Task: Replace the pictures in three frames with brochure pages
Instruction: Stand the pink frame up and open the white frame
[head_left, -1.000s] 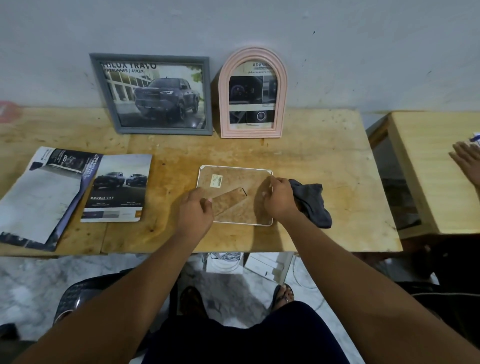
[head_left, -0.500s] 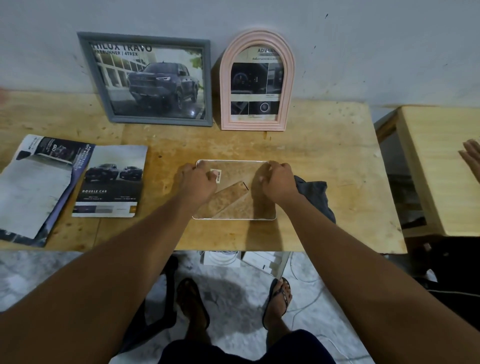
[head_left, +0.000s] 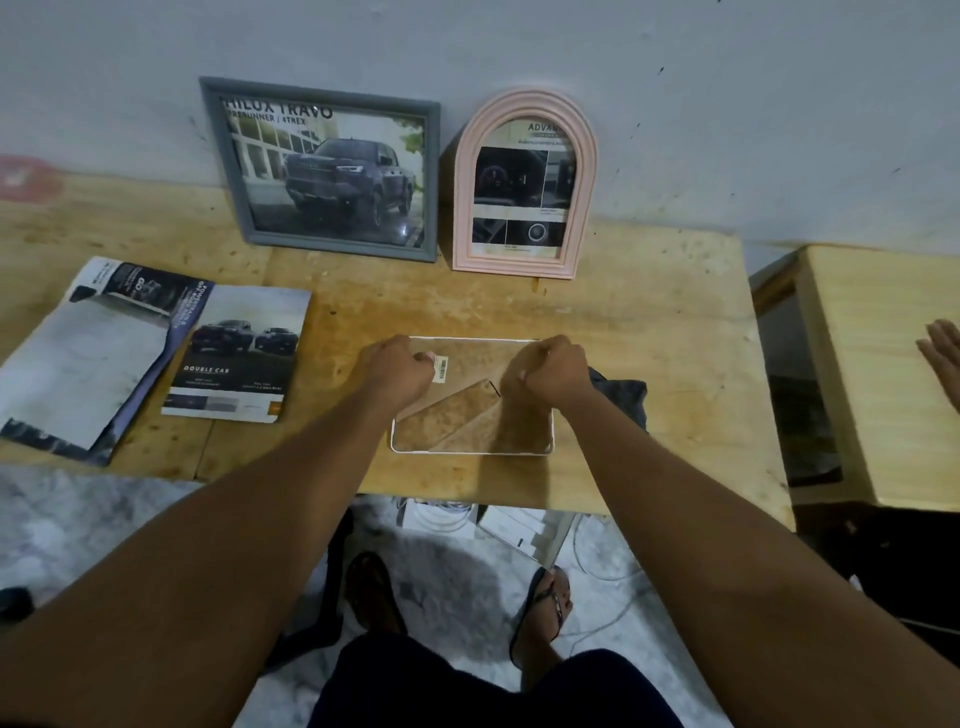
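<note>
I am in a plain home room: a rough wooden table (head_left: 649, 332) against a bare wall (head_left: 727, 104), my feet in sandals (head_left: 545, 608).

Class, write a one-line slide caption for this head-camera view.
Both hands, left and right, work the clear frame lying flat; two filled frames lean behind.

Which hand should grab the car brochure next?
Probably the left hand. The car brochure lies on its side of the table. The right hand would need to cross the clear frame.
</note>
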